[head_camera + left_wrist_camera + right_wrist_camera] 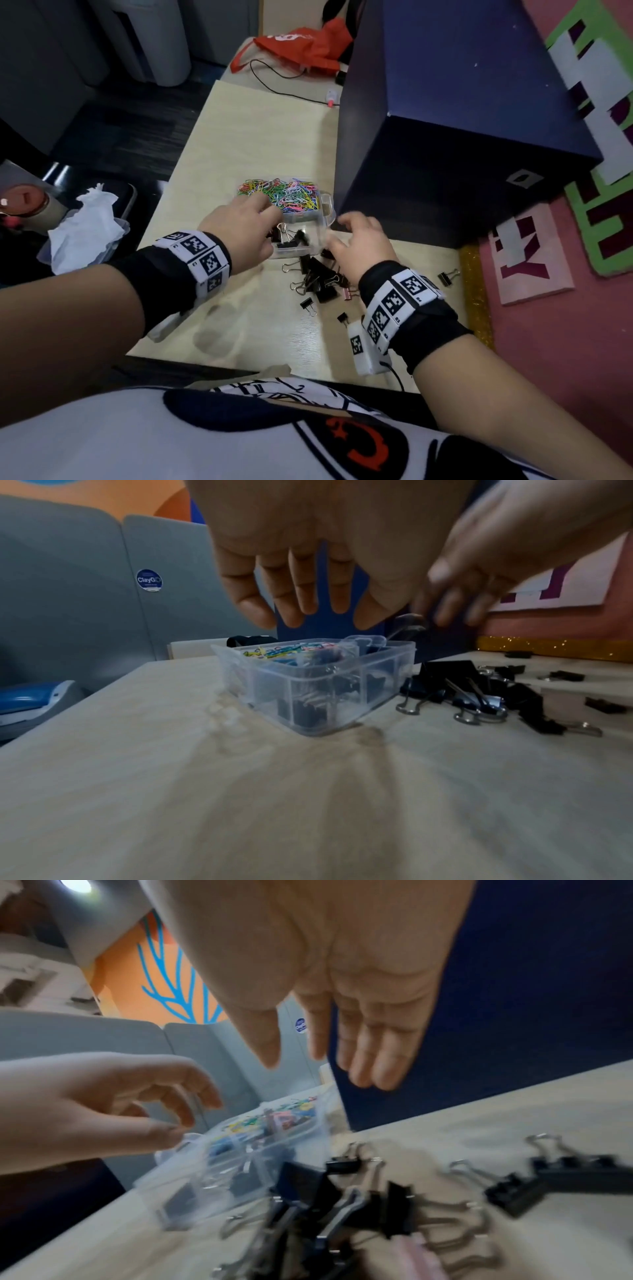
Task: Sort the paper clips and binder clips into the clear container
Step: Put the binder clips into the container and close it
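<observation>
The clear container stands mid-table. Its far compartment holds several coloured paper clips, and its near compartment holds a few black binder clips. My left hand hovers over the container's left side with relaxed fingers and holds nothing. My right hand is at the container's right edge, palm down, fingers straight and empty. A pile of black binder clips lies on the table just under the right wrist. The pile of binder clips is right of the container.
A large dark blue box stands close behind and right of the container. A lone binder clip lies near the table's right edge. A red bag and a black cable lie at the far end. White tissue in a tray sits off the left edge.
</observation>
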